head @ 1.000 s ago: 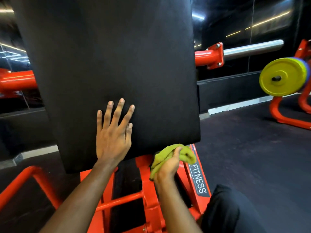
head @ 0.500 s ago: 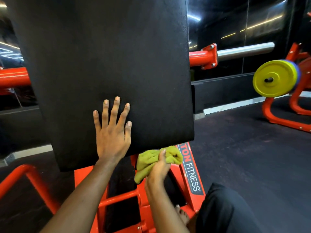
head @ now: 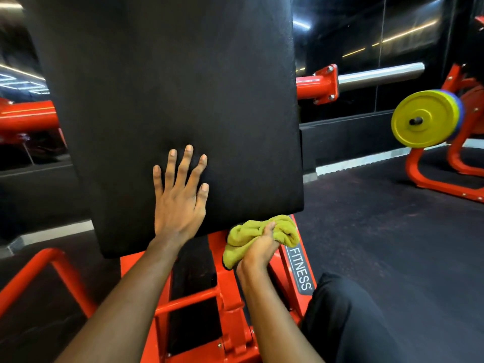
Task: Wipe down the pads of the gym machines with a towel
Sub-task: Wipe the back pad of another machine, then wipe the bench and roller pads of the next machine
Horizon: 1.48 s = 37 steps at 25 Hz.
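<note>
Towel (head: 242, 238) is squeezed in my right hand (head: 258, 254), low in the middle, just under the black pad (head: 170, 100). My left hand (head: 179, 205) lies flat on the pad. I should rub the bottom edge

I have one view, from the wide-angle camera on the wearer's head. It looks forward and down, very near the large black rectangular upholstered pad (head: 170, 100), which fills the upper centre. The bare forearms (head: 125, 297) enter from the bottom edge. The orange tubular steel machine frame (head: 230, 307) sits below, with dark rubber floor (head: 379, 231) to the right.
</note>
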Each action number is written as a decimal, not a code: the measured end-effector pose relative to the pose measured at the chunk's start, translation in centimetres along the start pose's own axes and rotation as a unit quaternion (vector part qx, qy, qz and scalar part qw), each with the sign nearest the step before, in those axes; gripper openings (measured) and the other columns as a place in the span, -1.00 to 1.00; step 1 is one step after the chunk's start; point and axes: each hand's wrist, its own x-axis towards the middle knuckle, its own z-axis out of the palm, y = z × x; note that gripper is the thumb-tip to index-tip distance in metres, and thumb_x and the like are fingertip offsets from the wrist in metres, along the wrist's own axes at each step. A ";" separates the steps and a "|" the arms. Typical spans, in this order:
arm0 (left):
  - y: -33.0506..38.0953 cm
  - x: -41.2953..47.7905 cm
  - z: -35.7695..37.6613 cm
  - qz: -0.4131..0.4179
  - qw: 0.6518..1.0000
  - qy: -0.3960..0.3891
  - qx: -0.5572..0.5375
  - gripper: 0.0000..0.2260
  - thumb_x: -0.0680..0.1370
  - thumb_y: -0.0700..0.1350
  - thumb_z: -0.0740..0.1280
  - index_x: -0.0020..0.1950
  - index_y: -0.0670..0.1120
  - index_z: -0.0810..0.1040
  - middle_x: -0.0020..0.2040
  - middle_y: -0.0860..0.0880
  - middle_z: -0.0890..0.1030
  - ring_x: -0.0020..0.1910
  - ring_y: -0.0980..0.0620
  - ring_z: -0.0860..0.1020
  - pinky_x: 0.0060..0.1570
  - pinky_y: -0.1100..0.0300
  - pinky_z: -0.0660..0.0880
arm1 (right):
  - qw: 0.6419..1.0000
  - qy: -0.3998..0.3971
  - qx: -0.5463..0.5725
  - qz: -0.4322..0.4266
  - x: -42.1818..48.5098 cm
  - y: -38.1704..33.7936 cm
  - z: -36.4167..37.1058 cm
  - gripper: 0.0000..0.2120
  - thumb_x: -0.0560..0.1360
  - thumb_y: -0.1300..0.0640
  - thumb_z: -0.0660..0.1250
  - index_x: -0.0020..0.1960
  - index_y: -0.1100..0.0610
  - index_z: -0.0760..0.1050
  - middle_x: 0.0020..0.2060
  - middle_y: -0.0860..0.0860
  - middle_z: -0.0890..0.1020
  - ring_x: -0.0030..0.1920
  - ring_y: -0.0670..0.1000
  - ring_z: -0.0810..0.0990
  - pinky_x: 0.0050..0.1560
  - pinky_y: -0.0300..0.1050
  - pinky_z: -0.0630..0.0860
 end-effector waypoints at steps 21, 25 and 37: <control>18.0 -4.6 -6.6 -0.048 0.782 -0.435 -0.444 -0.90 0.58 -0.18 0.29 0.06 -0.04 0.44 -0.09 -0.01 0.53 -0.14 0.03 0.52 -0.25 0.12 0.43 | 0.798 -0.286 -0.505 -0.164 -5.8 -29.2 -7.8 -0.75 0.49 0.45 0.26 -0.07 0.11 0.52 -0.20 0.08 0.58 -0.17 0.04 0.56 -0.09 0.00 0.53; 26.4 -1.2 1.6 0.057 0.790 -0.463 -0.399 -0.66 0.53 -0.09 0.38 0.31 -0.05 0.52 0.21 -0.02 0.63 0.19 0.00 0.59 0.21 0.04 0.52 | 0.825 -0.183 -0.503 -0.180 1.1 -34.8 -11.6 -0.76 0.41 0.39 0.23 -0.08 0.12 0.56 -0.16 0.13 0.61 -0.09 0.11 0.58 -0.01 0.06 0.55; 60.8 8.7 35.5 0.252 0.779 -0.349 -0.456 -0.74 0.50 0.16 0.43 -0.12 0.06 0.41 -0.23 0.10 0.55 -0.16 0.05 0.55 -0.12 -0.02 0.54 | 0.822 0.195 -0.460 -0.273 33.3 -49.4 -32.5 -0.88 0.32 0.22 0.24 -0.36 0.06 0.38 -0.45 -0.06 0.35 -0.33 0.02 0.31 -0.25 -0.04 0.26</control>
